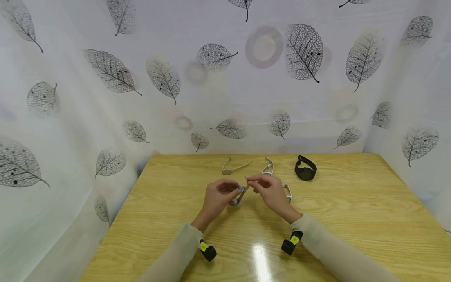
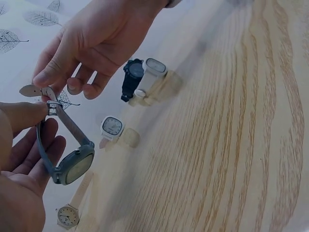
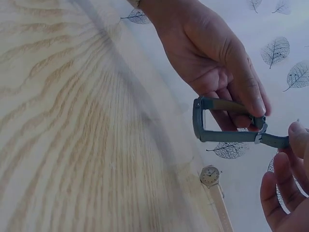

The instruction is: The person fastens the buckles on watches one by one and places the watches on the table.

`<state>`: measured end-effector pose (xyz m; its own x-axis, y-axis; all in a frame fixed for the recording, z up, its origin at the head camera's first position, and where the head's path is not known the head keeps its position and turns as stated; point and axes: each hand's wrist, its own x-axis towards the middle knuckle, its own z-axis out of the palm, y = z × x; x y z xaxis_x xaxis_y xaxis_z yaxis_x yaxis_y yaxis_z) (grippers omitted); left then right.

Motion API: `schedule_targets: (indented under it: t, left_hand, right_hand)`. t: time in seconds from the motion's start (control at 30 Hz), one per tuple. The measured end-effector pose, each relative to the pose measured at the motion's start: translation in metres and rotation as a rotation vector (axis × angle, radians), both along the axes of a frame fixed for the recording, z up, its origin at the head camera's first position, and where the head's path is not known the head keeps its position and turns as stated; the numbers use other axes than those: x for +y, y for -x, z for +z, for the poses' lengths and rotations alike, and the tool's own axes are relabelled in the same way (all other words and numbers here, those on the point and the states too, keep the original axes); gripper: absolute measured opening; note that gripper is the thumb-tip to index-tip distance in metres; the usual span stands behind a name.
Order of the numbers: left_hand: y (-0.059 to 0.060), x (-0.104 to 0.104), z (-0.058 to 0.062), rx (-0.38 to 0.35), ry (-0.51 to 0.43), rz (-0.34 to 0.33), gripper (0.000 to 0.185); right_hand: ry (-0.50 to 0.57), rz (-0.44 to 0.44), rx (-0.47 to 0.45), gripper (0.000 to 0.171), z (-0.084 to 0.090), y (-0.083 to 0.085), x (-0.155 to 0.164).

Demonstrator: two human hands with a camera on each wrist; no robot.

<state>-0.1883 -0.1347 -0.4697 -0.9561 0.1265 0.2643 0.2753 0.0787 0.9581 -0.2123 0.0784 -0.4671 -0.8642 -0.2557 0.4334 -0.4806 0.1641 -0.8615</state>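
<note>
Both hands hold a wristwatch with a grey-green strap (image 2: 75,164) above the table, its strap bent into a loop. My left hand (image 1: 220,197) pinches the strap at the metal buckle (image 2: 53,108) between thumb and fingers. The pointed strap end (image 2: 32,91) passes through the buckle and sticks out beyond it. My right hand (image 1: 269,192) pinches that end between thumb and fingertips. In the right wrist view the squarish case (image 3: 198,118) hangs at the far side of the loop from the buckle.
On the wooden table (image 1: 158,235) lie a watch with a beige strap (image 1: 227,171), a white watch (image 1: 268,170), a black watch (image 1: 305,173) and another white watch (image 1: 289,196) beside the right hand. A leaf-patterned curtain (image 1: 225,98) hangs behind the table.
</note>
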Motion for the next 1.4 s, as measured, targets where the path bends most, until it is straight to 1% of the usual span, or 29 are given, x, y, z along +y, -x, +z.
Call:
schedule_targets:
  t: [0.1,0.23,0.47,0.57,0.7,0.87,1.03,1.23,1.4]
  left_hand:
    - [-0.001,0.001,0.002,0.012,-0.044,0.012,0.023]
    - [-0.002,0.001,0.003,0.030,-0.073,0.007,0.021]
    - [-0.002,-0.001,0.003,0.068,-0.067,0.017,0.017]
    - [-0.001,-0.002,0.002,0.069,-0.068,0.021,0.016]
    - [-0.002,-0.003,0.002,0.064,-0.071,0.012,0.016]
    - [-0.002,-0.002,0.001,0.055,-0.062,0.000,0.017]
    - [-0.002,-0.001,0.000,0.077,-0.061,-0.009,0.017]
    - [-0.003,0.000,0.002,0.086,-0.044,0.011,0.017]
    - [-0.003,0.000,0.002,0.091,-0.026,0.017,0.015]
  right_hand:
    - [-0.025,0.002,0.035,0.015,0.001,0.000,0.002]
    - [-0.088,0.024,0.098,0.015,0.001,0.001,0.005]
    - [-0.202,0.063,0.221,0.011,0.007,0.001,0.005]
    - [-0.237,0.071,0.287,0.011,0.009,0.002,0.005]
    - [-0.258,0.077,0.340,0.012,0.008,0.003,0.004]
    - [-0.252,0.087,0.353,0.011,0.007,0.003,0.001]
    - [-0.240,0.088,0.344,0.011,0.004,0.003,-0.002]
    - [-0.232,0.079,0.347,0.011,0.003,0.002,-0.005]
    - [-0.223,0.080,0.323,0.011,0.003,0.001,-0.008]
